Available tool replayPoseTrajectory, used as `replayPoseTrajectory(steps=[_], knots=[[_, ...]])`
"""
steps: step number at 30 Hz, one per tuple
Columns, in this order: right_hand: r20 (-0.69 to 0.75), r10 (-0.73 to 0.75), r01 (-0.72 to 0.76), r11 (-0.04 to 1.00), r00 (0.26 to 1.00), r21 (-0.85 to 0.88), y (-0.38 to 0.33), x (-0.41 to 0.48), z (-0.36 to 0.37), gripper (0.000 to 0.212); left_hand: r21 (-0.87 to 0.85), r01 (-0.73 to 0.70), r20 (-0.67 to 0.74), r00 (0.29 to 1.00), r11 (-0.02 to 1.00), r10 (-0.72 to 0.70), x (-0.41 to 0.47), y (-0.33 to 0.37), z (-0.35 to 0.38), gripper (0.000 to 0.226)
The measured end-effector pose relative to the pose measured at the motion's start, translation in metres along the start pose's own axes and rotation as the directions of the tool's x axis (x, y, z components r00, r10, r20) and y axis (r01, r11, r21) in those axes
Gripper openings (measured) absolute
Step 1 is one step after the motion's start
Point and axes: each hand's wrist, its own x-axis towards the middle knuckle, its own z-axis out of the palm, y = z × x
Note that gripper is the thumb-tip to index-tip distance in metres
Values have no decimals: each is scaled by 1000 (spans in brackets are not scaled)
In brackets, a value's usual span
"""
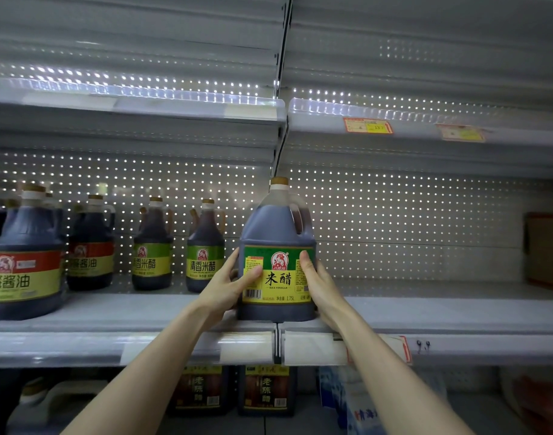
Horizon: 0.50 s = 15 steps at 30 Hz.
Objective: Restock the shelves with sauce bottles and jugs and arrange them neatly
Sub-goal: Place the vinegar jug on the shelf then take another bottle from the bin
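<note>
We hold the jug (276, 246) upright on the shelf (425, 312), at its front edge, cap up, label facing us, handle toward the back. Our left hand (228, 284) and right hand (319, 284) clasp its sides, fingers (232, 262) wrapped round, thumbs on the glossy label. Dark liquid fills the squat plastic body

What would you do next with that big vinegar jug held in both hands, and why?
Probably slide the rice vinegar jug back. It stands at the front edge of the shelf, over the seam between two boards, while the nearest green-label bottle sits further back. Left hand and right hand grip its sides.
</note>
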Motion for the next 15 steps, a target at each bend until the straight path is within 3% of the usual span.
replayPoseTrajectory(steps=[5,11,15], knots=[[-12,-8,7,1000,1000,-9,2,1,-1,30,18,-14,25,1000,1000,14,1,0,-1,51],[-19,-9,8,999,1000,-36,3,1,0,53,18,-20,18,1000,1000,19,0,-1,0,47],[-22,-3,3,999,1000,-33,3,2,0,55,31,-21,22,1000,999,20,0,-1,0,49]])
